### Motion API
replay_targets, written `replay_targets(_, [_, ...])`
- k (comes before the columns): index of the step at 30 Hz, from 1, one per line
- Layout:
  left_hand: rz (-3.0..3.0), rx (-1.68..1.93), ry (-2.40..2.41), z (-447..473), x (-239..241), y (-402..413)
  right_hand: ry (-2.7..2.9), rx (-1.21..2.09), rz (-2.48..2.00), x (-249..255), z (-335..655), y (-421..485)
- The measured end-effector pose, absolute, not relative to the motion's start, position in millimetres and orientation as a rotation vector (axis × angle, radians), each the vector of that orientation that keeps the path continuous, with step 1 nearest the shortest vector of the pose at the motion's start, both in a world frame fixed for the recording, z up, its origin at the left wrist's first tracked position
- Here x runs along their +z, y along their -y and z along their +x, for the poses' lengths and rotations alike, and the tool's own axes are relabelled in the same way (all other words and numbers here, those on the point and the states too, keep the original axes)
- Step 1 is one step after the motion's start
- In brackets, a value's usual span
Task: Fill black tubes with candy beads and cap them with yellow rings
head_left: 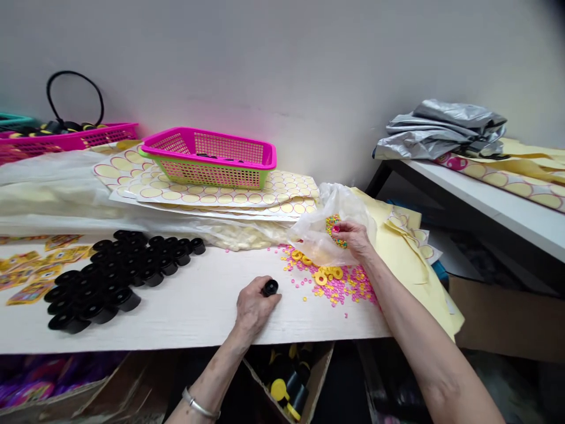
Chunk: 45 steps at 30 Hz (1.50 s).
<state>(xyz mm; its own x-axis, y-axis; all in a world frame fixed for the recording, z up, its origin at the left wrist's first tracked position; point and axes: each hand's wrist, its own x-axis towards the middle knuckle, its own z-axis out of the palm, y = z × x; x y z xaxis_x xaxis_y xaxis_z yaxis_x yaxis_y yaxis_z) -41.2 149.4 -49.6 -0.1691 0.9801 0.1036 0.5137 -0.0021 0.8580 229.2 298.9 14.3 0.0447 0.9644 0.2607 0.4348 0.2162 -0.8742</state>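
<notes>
My left hand [255,307] is closed around a small black plastic cup [270,287], its open round end facing up, just above the white table. My right hand [352,238] is at a crumpled translucent plastic bag [318,232], fingers bent together over a patch of small multicoloured beads [332,225] at the bag. Whether the fingers pinch beads or the bag's edge I cannot make out. Below that hand lie scattered pink and yellow beads [338,291] and several yellow rings [321,277]. A dense group of black cups [126,259] stands on the table to the left.
A pink and green basket [212,159] rests on stacked sticker sheets [286,189] at the back. Printed cards [42,268] lie far left. Beneath the table edge is a carton [324,365] with black and yellow pieces. A shelf with silver bags [441,129] stands right.
</notes>
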Motion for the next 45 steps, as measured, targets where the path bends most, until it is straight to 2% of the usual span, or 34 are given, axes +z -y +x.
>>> replay_targets(6, [1.472, 1.099, -1.715, -37, -49, -145, 1.438, 1.249, -0.939, 43, 179, -223])
replay_targets(9, [1.578, 1.111, -1.657, -37, -47, -143, 1.688, 1.283, -0.956, 37, 148, -195])
replay_targets(14, [1.676, 1.103, -1.617, -37, -47, -142, 2.398, 0.646, -1.027, 19, 116, -183])
replay_targets(18, [1.691, 1.098, -1.61, -37, -46, -142, 2.815, 0.192, -1.041, 27, 103, -180])
replay_targets(24, [1.663, 1.061, -1.702, -35, -39, -141, 3.046, -0.132, -1.066, 45, 79, -170])
replay_targets(29, [1.684, 1.021, -1.706, -36, -41, -141, 3.002, -0.047, -1.132, 48, 86, -176])
replay_targets(32, [1.697, 1.057, -1.683, -37, -45, -140, 2.765, 0.26, -1.119, 50, 105, -183])
replay_targets(36, [1.695, 1.1, -1.637, -36, -47, -136, 2.129, 0.636, -1.03, 54, 145, -203])
replay_targets(40, [1.635, 1.268, -1.583, -50, -48, -132, 1.494, 0.323, -1.449, 42, 198, -255])
replay_targets(43, [1.628, 1.418, -1.97, -86, -39, -139, 1.739, 0.097, -1.933, 23, 229, -297])
replay_targets(45, [1.633, 1.326, -2.413, -117, -28, -151, 1.977, -0.005, -2.129, 12, 239, -314])
